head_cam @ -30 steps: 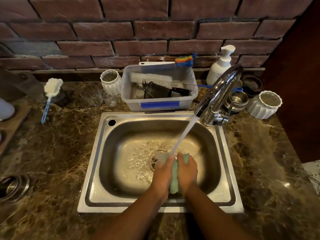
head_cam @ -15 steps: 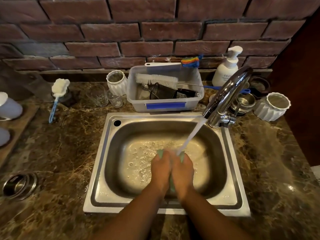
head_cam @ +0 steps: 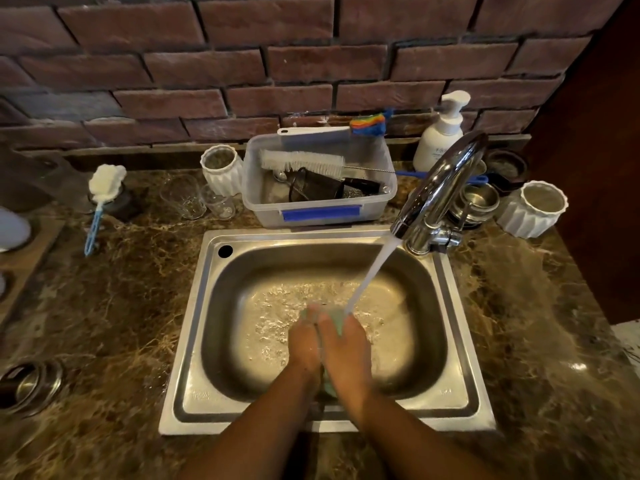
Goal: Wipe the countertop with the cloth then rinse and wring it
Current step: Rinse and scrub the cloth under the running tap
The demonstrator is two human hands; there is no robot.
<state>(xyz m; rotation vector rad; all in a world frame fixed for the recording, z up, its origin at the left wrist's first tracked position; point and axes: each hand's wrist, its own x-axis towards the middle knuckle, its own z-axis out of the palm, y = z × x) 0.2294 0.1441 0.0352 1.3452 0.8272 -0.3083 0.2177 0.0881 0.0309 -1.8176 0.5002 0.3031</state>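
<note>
Over the near half of the sink [head_cam: 194,341], my feed shows the left hand [head_cam: 304,341] and right hand [head_cam: 346,344] pressed together, clamping the green cloth [head_cam: 337,318] between them; the faucet [head_cam: 440,188] pours its stream onto the cloth's far end; water froths on the basin floor; a plastic tub [head_cam: 318,216] stands behind, at the countertop's [head_cam: 104,323] back edge.

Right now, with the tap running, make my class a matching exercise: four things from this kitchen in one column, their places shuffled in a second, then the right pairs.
Things
1 cloth
2 bristle brush
3 pump bottle
4 sponge wand

Places
A across the plastic tub
B gripped by the left hand and right hand under the tap
C beside the brick wall, behind the tap
D on the countertop, left of the sink

Pairs: 1-B, 2-A, 3-C, 4-D
</note>
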